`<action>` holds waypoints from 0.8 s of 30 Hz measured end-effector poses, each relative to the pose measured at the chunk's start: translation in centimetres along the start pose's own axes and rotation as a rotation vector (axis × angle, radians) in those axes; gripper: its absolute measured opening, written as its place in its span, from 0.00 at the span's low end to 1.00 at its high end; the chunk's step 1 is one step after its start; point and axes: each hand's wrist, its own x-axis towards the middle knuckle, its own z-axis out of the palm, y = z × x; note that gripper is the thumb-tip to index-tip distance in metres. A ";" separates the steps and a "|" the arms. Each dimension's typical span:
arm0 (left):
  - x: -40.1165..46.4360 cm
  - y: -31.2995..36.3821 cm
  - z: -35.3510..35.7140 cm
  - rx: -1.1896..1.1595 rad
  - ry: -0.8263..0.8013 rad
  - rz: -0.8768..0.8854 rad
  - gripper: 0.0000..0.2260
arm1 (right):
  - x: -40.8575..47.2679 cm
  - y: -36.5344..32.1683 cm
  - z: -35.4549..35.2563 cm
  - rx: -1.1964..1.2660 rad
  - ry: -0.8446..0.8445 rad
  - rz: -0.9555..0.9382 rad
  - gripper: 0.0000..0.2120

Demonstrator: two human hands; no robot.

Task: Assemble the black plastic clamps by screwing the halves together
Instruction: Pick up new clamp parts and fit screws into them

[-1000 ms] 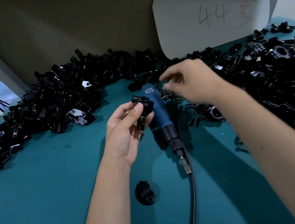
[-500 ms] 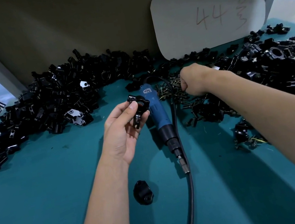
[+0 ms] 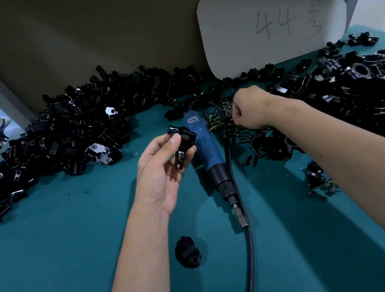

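From the head camera, your left hand [image 3: 164, 168] holds a black clamp half [image 3: 182, 145] up over the teal table [image 3: 52, 260], thumb and fingertips pinched on it just beside the blue screwdriver [image 3: 207, 153], which lies flat with its cable [image 3: 248, 251] trailing toward you. That grip looks light, on the edges of the piece; if you twist it to line up a screw, it could slip and drop among the loose parts. Your right hand [image 3: 247, 107] is down on the scatter of screws [image 3: 218, 120], fingers curled under; whether they have closed on a screw you cannot tell from here. Come away with none, or several, and you will fumble at the hole. A second clamp piece [image 3: 187, 252] sits alone near your left forearm, well apart from both heaps of black parts [image 3: 75, 130]. Your forearm could sweep it off. Mind the cable too: it runs between your arms and may snag your right wrist.
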 end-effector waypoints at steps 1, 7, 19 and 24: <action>0.0 0.0 0.0 -0.004 0.000 0.000 0.03 | 0.1 0.0 0.0 -0.012 0.004 0.008 0.09; 0.0 0.1 -0.1 -0.015 0.007 -0.001 0.02 | 0.5 0.9 -0.8 -0.138 0.085 0.066 0.10; 0.3 -0.1 -0.3 -0.026 0.014 -0.006 0.02 | -0.2 0.6 -0.4 0.004 -0.041 -0.034 0.04; 0.4 -0.1 -0.4 -0.036 0.010 -0.006 0.02 | -0.7 1.0 -0.5 -0.001 -0.029 -0.037 0.03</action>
